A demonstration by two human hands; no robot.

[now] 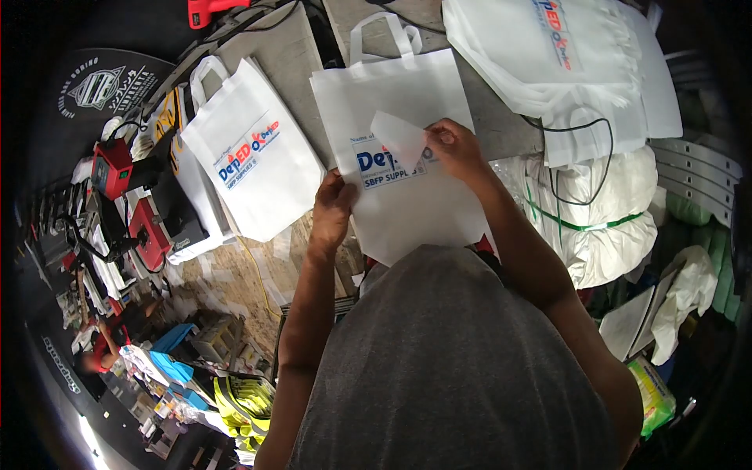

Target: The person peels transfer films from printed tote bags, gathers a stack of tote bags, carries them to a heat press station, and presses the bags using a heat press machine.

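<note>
A white tote bag [431, 211] with a printed logo lies in front of me, its handles pointing away. My right hand [454, 149] pinches the edge of a thin translucent film sheet [395, 137], which is lifted and folded over part of the print. At the bag's left edge, my left hand [334, 202] is closed on the fabric; its fingertips are partly hidden. Left of it lies a second white tote bag [274, 192] with the same kind of logo in blue and red.
Several printed white bags [540, 55] are stacked at the upper right, with a black cable [603, 149] beside them. A wrapped white bundle [603, 243] sits below. A red tool [205, 12] lies at the top. Red machines [113, 168] stand left; a person [102, 348] is farther back.
</note>
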